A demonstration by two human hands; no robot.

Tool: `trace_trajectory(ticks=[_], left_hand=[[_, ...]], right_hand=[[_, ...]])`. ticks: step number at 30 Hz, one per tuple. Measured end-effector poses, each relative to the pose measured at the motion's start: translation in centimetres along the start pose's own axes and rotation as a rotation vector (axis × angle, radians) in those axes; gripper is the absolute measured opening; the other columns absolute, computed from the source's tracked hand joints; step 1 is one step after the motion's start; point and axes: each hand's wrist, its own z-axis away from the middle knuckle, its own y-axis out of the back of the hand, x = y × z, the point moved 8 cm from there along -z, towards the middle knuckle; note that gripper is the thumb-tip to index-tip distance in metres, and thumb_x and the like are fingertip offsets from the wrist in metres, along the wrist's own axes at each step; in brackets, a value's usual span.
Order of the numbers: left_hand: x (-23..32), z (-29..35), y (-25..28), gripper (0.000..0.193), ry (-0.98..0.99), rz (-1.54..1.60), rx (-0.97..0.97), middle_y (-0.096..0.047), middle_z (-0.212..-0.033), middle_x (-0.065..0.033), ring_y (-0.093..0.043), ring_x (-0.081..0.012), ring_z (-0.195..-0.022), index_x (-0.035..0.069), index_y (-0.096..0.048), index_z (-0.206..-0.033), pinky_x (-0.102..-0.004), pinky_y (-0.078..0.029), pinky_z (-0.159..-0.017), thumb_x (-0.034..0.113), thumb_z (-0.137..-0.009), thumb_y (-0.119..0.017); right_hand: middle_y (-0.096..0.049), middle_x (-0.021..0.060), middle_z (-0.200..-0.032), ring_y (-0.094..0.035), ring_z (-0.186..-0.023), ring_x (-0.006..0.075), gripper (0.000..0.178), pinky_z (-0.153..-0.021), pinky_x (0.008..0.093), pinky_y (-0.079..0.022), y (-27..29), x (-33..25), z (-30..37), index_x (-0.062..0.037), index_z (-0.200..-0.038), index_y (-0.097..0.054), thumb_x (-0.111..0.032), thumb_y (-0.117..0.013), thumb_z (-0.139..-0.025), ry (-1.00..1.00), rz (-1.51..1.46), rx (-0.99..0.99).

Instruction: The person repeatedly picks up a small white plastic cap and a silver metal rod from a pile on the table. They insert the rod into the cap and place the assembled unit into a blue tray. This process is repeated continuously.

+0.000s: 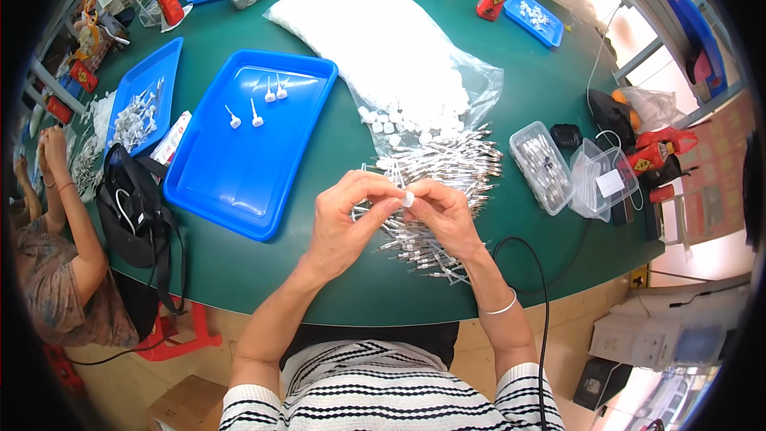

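1. While I scan from the far left, a co-worker's arm (68, 215) rests at the worktop (319, 287) edge beside a black bag (132, 207), with a narrow blue tray (144, 100) of small parts behind it.
2. Next comes the big blue tray (247, 140), holding four finished white-capped pins (255, 108) lying loose and well apart from the hands.
3. My left hand (347, 219) pinches a thin metal pin between thumb and forefinger; the fingers are closed narrow on it.
4. The small white cap (408, 200) sits right between both hands, above the near edge of the pin pile.
5. My right hand (447, 219) grips the cap with fingertips closed tight around it.
6. I judge this as the joining step: cap being pressed onto the pin. The next move calls for a straight push along the pin, then release.
7. The pin's long axis seems to run roughly left to right, its tip toward the cap, though fingers hide most of it.
8. Behind lie the pile of metal pins (443, 172) and the clear bag of white caps (383, 48).
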Motion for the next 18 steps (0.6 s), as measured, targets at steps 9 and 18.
trace_trajectory(ticks=[9, 18], left_hand=[[0.48, -0.05, -0.17, 0.008, -0.047, -0.104, 0.019, -0.064, -0.088, -0.0072, -0.06, -0.0138, -0.078, 0.002, -0.067, -0.089, -0.0254, -0.048, -0.069, 0.002, -0.082, -0.069], [0.04, 0.17, 0.0, 0.006, -0.003, -0.078, 0.048, -0.063, -0.086, -0.0071, -0.058, -0.0122, -0.076, 0.0, -0.064, -0.088, -0.0245, -0.048, -0.068, -0.001, -0.082, -0.067]], right_hand=[[-0.061, 0.0015, -0.09, -0.057, -0.082, 0.0068, 0.014, -0.073, 0.0214, -0.048, -0.08, -0.45, 0.05, 0.0014, -0.104, -0.064, -0.007, -0.062, -0.092, 0.037, -0.009, 0.018], [-0.061, 0.0013, -0.091, -0.056, -0.083, 0.0072, 0.013, -0.074, 0.0218, -0.047, -0.4, -0.86, 0.17, 0.0011, -0.102, -0.064, -0.007, -0.063, -0.091, 0.025, -0.013, 0.018]])
